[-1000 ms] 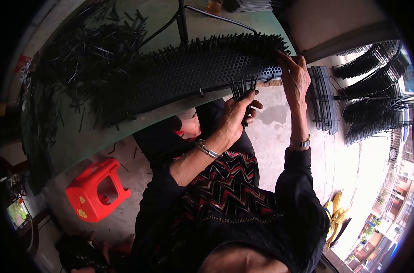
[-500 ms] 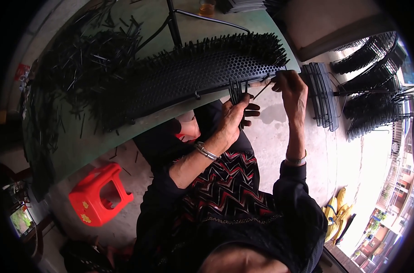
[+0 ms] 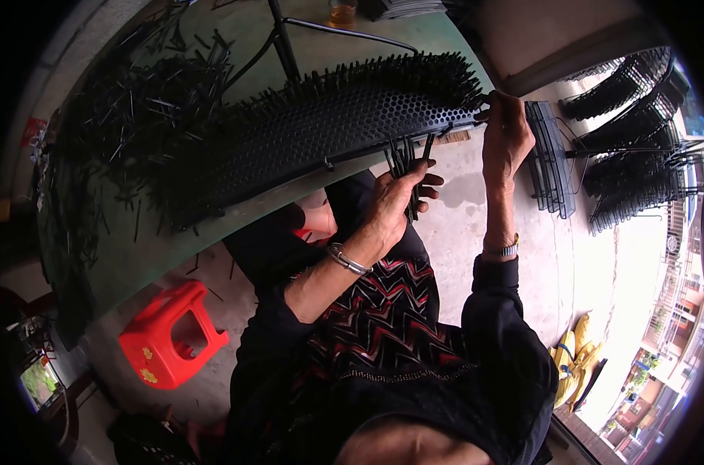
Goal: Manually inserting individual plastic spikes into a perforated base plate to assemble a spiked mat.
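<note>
A long, curved black perforated panel (image 3: 321, 132) lies tilted along the table's front edge, its far rows filled with upright black sticks (image 3: 414, 71). My left hand (image 3: 398, 198) is closed round a bundle of thin black sticks (image 3: 402, 159) just below the panel's near edge. One stick of the bundle leans out past the thumb. At the panel's right end my right hand (image 3: 508, 136) is pinched, with its fingertips against the outer edge of the stick rows. A dark stick end shows at those fingertips; the rest of it is hidden.
Loose black sticks (image 3: 151, 101) are heaped on the green table (image 3: 127, 260) at left. A metal stand (image 3: 284, 50) and a glass of amber liquid (image 3: 342, 14) are behind the panel. A red stool (image 3: 174, 333) is at lower left. Stick-filled panels (image 3: 635, 147) hang at right.
My right hand has risen from below the panel's right end to the edge of the stick rows, taking a stick from near my left hand. My left hand has barely moved.
</note>
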`<state>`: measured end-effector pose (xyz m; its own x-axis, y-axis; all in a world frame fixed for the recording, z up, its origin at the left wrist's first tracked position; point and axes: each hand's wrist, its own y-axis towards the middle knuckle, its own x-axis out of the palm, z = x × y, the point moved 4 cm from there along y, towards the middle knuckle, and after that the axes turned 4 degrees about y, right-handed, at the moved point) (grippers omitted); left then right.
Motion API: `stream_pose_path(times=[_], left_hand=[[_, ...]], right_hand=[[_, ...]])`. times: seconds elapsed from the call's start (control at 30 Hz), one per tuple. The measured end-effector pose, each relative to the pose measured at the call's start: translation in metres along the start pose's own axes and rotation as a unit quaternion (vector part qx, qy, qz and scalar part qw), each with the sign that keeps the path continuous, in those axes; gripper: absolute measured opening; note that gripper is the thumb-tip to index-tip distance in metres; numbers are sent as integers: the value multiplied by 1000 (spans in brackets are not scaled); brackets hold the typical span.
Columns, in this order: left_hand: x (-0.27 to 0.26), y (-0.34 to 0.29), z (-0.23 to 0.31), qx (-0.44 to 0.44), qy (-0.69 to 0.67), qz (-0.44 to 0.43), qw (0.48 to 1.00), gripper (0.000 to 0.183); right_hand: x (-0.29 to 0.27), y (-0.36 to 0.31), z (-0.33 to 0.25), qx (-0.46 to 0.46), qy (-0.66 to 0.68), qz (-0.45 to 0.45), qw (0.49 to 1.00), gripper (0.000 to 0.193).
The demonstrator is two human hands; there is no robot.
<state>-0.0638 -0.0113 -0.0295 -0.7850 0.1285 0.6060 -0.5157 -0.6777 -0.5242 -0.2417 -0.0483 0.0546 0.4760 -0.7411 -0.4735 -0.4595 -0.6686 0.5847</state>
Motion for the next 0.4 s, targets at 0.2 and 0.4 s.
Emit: stream_pose_path(times=[0.2, 0.4], left_hand=[[1, 0, 1, 10, -11, 6, 1000, 25], [2, -3, 2, 15, -4, 3, 1000, 24]], right_hand=[[14, -11, 2, -39, -104, -82, 990, 17], [13, -23, 5, 75, -64, -178, 979, 28]])
